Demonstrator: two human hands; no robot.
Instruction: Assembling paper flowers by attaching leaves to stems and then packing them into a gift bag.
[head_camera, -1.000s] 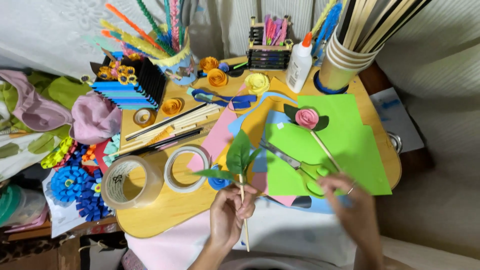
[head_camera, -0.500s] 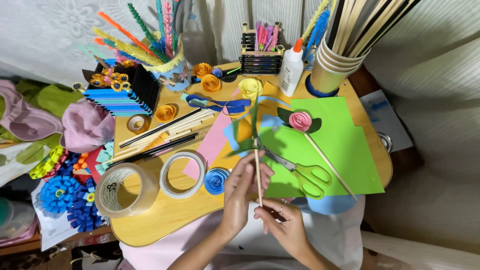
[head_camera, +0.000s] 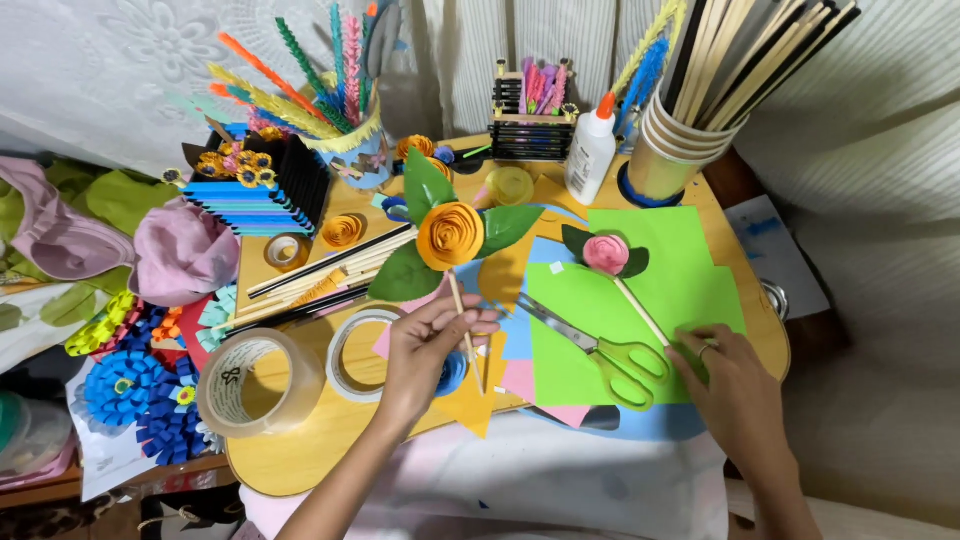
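Note:
My left hand (head_camera: 432, 345) grips the wooden stick of an orange paper rose (head_camera: 450, 236) that has three green paper leaves around it, held upright over the table. My right hand (head_camera: 727, 385) rests palm down on the green paper sheet (head_camera: 690, 275), its fingers at the lower end of the stick of a pink paper rose (head_camera: 606, 254) lying there. Whether it grips that stick I cannot tell. Green-handled scissors (head_camera: 598, 350) lie between my two hands.
Two tape rolls (head_camera: 258, 382) sit at the left on the round wooden table (head_camera: 300, 455). A glue bottle (head_camera: 590, 155), a paper cup of sticks (head_camera: 680, 150), a cup of paper fringes (head_camera: 345, 140), blue paper flowers (head_camera: 130, 395) and loose coloured sheets crowd the rest.
The flower in my left hand has turned to show its orange face. My right hand left the stick and moved right onto the green sheet beside the pink rose's stick.

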